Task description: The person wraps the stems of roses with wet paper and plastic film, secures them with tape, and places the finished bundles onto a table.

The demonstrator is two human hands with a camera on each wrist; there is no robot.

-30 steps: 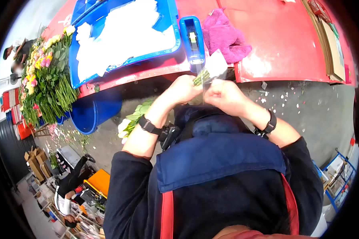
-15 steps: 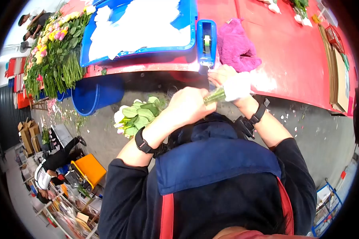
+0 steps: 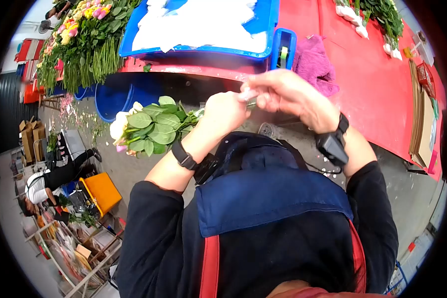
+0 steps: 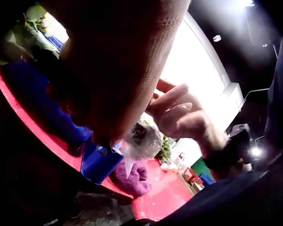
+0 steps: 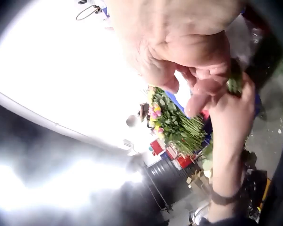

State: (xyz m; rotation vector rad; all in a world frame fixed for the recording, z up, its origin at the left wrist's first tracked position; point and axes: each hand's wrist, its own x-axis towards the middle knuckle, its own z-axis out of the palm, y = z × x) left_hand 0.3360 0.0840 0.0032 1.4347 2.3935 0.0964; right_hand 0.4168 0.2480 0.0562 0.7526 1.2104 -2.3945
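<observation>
My left hand [image 3: 226, 113] grips the stems of a rose bunch [image 3: 156, 124], whose leaves and pale blooms point to the left. Clear plastic [image 4: 146, 141] covers the stem ends, seen in the left wrist view. Bent over the stem end, my right hand [image 3: 293, 94] has its fingers against the left thumb. In the right wrist view, the right hand's fingers [image 5: 205, 96] are loosely bent, with a gap to its thumb. A blue tape dispenser [image 3: 290, 39] stands behind the right hand, partly hidden by it.
A blue tub [image 3: 203, 50] of white material stands on the red table [image 3: 372, 94], beside a purple cloth [image 3: 315, 67]. Cut flowers [image 3: 92, 39] are piled left; bunches with white-wrapped ends [image 3: 352, 20] lie at the back. A blue bin [image 3: 113, 99] is below. Someone [image 3: 44, 186] works farther off.
The right hand went to the tape dispenser and came back to the stems. The left hand turned the bunch, so the wrapped end now lies behind the hands and more blooms show at left.
</observation>
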